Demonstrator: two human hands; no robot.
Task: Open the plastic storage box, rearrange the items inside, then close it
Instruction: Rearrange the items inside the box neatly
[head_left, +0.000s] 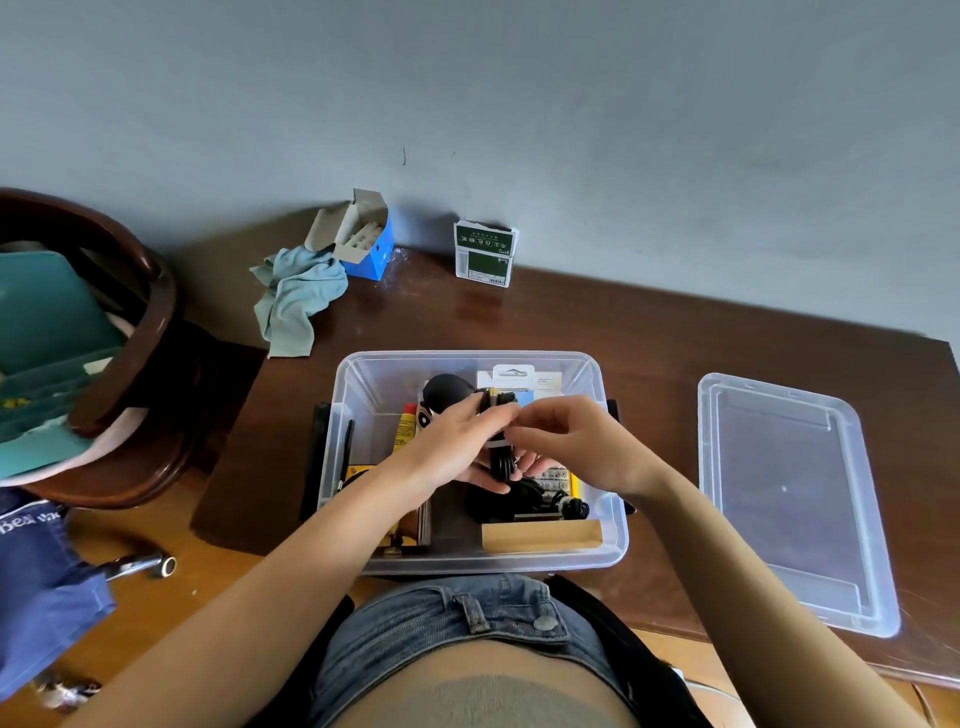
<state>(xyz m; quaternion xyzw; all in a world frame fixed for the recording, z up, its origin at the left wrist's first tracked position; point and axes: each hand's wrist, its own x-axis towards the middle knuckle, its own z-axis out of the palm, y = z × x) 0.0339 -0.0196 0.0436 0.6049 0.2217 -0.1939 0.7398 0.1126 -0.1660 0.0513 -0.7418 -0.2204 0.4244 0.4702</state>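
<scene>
The clear plastic storage box (613, 540) stands open on the dark wooden table (649, 332), right in front of me. Its clear lid (789, 499) lies flat on the table to the right. Both hands are over the middle of the box. My left hand (457, 441) holds a coiled black cable bundle (503, 462) with a gold-tipped plug at its top. My right hand (571, 441) pinches a pale tie around that bundle. Inside lie a yellow tube (404, 428), a black rounded object (447, 389), a white card package (519, 379), more black cable (524, 501) and a wooden block (540, 536).
At the back of the table sit a green-and-white box (485, 254), an open blue carton (363, 239) and a crumpled light blue cloth (296, 301). A dark wooden chair (150, 364) with teal items stands to the left. A metal tool (140, 565) lies on the orange floor.
</scene>
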